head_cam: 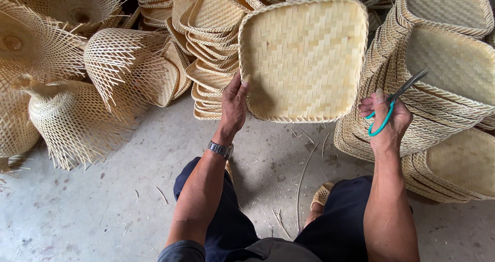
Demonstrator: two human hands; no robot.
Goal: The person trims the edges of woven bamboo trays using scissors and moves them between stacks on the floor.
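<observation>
Both knees frame strewn offcuts on the concrete floor [103, 215]. Left hand [233, 107] clasps the square woven tray [304, 61] by its lower-left rim, held up. Right hand [389, 120] grips teal-handled scissors [394, 99], blades shut, touching the right rim. Risk: one-sided hold lets the tray tilt.

Both forearms reach up from the bottom of the frame. The left hand [233, 107] is spread open at centre, thumb out; the right hand [388, 122], at right, is curled closed, thumb raised.

Soft, even daylight, faint shadows, sharp focus, no glare.
</observation>
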